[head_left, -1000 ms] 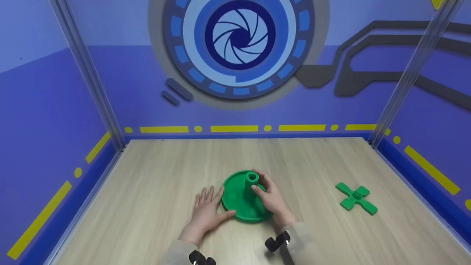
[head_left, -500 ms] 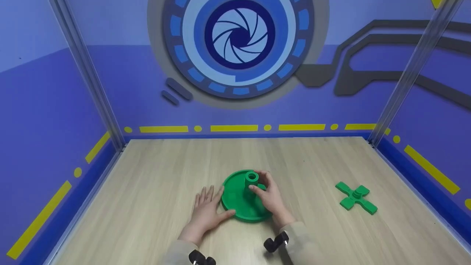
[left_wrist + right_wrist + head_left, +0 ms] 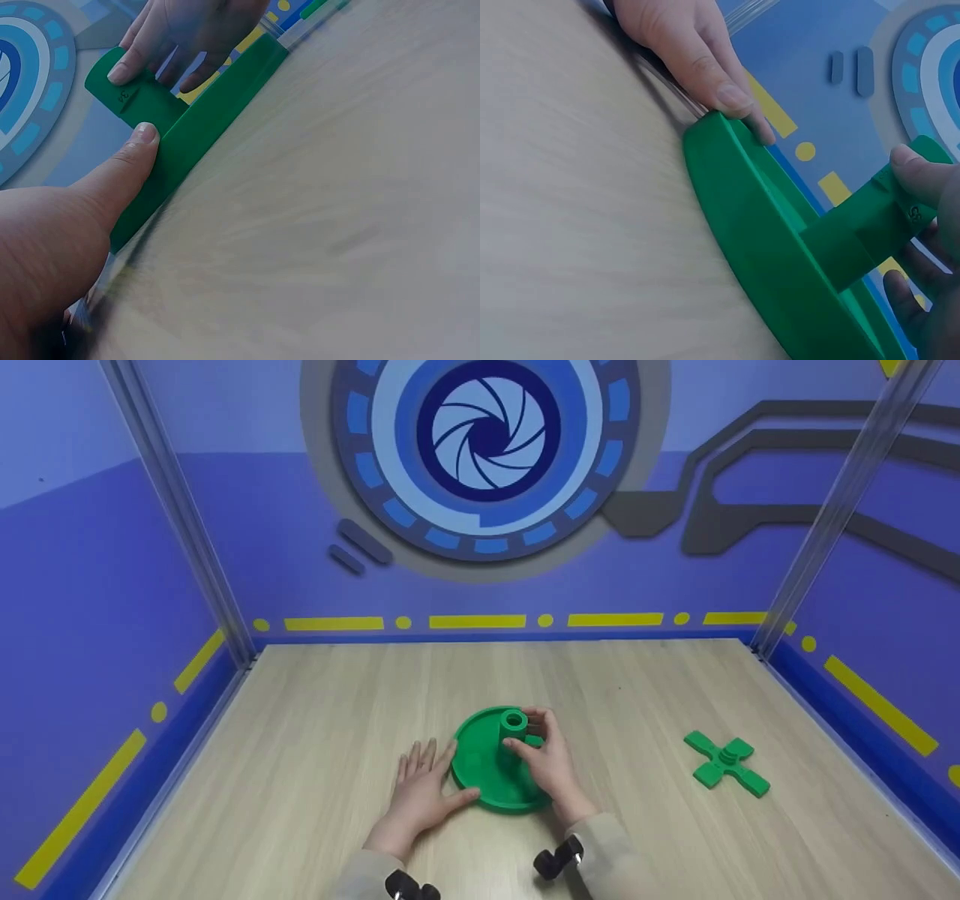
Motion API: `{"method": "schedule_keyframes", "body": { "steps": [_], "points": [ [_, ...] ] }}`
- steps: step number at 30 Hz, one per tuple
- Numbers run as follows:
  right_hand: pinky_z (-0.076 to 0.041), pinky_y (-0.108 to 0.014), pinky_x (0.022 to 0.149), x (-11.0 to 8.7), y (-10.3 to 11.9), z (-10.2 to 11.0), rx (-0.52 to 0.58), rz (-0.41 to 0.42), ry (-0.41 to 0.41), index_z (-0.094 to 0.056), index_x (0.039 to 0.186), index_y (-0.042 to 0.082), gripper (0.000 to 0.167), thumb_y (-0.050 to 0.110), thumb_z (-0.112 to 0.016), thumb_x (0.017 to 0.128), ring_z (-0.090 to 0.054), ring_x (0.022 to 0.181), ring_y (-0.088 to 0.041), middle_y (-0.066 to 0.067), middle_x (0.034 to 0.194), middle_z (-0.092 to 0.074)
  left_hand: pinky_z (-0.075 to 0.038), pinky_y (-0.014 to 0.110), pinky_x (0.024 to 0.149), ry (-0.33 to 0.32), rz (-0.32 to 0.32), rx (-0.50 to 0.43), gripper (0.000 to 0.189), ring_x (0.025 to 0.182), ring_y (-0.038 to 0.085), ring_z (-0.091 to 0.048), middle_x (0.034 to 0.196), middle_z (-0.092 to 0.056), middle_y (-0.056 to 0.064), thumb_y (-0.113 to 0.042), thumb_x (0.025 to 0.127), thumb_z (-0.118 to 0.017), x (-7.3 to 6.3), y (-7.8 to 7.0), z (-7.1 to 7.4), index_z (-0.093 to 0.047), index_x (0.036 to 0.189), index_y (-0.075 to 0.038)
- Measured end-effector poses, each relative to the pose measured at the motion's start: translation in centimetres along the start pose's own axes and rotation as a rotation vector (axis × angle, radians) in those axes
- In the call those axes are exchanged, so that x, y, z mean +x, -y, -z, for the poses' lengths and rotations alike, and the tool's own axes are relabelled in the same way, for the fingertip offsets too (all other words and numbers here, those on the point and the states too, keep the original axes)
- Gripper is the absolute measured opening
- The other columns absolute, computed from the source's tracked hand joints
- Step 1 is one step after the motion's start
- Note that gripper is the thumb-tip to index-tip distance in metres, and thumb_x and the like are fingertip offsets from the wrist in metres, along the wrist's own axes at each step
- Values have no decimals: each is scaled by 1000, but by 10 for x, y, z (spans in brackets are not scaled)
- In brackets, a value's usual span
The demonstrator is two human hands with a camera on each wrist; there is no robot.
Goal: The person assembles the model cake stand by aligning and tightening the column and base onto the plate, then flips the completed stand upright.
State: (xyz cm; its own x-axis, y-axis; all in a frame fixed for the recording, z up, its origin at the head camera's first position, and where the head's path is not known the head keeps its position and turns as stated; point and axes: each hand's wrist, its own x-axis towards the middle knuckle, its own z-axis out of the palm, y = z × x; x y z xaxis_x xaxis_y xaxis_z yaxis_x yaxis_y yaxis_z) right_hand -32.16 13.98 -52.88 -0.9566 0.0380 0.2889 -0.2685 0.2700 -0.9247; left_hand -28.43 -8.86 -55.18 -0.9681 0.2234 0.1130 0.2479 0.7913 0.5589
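A round green tray (image 3: 476, 774) with a low rim lies on the table, and a hollow green tube (image 3: 513, 726) stands upright on it. My left hand (image 3: 422, 796) is spread flat beside the tray, its thumb and index finger straight against the rim. With thumb on the near side and fingers behind, my right hand (image 3: 551, 765) holds the tube near its top. In the right wrist view the tube (image 3: 862, 236) meets the tray inside the rim, and small raised marks show near its upper end. A small part of the tray is hidden behind my right hand.
A green cross-shaped piece (image 3: 726, 765) with a ridged central stub lies to the right on the wooden table (image 3: 337, 705). Blue printed panels (image 3: 247, 525) wall in the back and sides. Black cameras sit on both wrists.
My right hand has shifted slightly leftward around the tube, its thumb coming further across the near side. The left hand, tray and cross-shaped piece have stayed in place.
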Motion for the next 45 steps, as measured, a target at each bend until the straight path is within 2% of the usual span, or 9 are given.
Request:
{"method": "schedule_keyframes", "body": {
  "steps": [7, 15, 19, 22, 27, 36, 45],
  "points": [
    [-49, -60, 107, -1, 0, 1, -2, -12, 14, -50, 137, 6, 58, 10, -81, 88, -61, 123, -38, -20, 133, -60, -7, 67, 128, 2, -1, 3, 98, 157, 52, -12, 168, -24, 28, -68, 87, -68, -1, 0, 0, -34, 162, -14],
    [-35, -61, 121, 2, -3, 13, 120, 18, 150, -47, 151, 6, 60, 11, -72, 97, -51, 139, -41, -22, 152, -53, -7, 67, 128, -1, 1, 2, 98, 157, 52, -12, 168, -24, 28, -67, 87, -69, 1, 0, -1, -35, 161, -14],
    [-27, -60, 126, 3, -3, 16, 134, 11, 214, -45, 154, 5, 59, 8, -66, 99, -42, 148, -41, -22, 158, -47, -7, 67, 128, -1, 1, -2, 98, 157, 52, -12, 167, -25, 28, -68, 87, -68, 1, 0, -1, -35, 161, -14],
    [-25, -62, 126, 3, -2, 16, 128, 10, 231, -45, 153, 4, 56, 3, -62, 100, -40, 149, -43, -23, 157, -47, -7, 67, 128, -2, 0, 4, 98, 157, 52, -13, 167, -25, 28, -68, 87, -68, 1, 0, 0, -35, 161, -13],
    [-28, -62, 125, 3, 0, 16, 122, 7, 218, -49, 150, 4, 52, -1, -61, 100, -44, 146, -43, -23, 153, -52, -8, 67, 128, -4, -2, 12, 99, 157, 52, -13, 167, -25, 29, -69, 87, -68, 0, 0, 0, -35, 161, -13],
    [-35, -61, 120, 3, -1, 14, 88, 51, 173, -52, 144, 3, 49, 2, -66, 97, -53, 136, -41, -21, 142, -60, -5, 67, 128, 9, 5, -17, 97, 158, 51, -11, 168, -24, 28, -67, 88, -68, 0, -1, 1, -35, 162, -15],
    [-39, -60, 116, 3, 1, 11, 75, 24, 108, -56, 139, 3, 49, 4, -73, 93, -57, 129, -37, -19, 135, -63, -5, 68, 128, 13, 4, -17, 97, 158, 51, -10, 168, -24, 28, -68, 88, -68, -1, 0, 2, -34, 162, -16]
  ]
}}
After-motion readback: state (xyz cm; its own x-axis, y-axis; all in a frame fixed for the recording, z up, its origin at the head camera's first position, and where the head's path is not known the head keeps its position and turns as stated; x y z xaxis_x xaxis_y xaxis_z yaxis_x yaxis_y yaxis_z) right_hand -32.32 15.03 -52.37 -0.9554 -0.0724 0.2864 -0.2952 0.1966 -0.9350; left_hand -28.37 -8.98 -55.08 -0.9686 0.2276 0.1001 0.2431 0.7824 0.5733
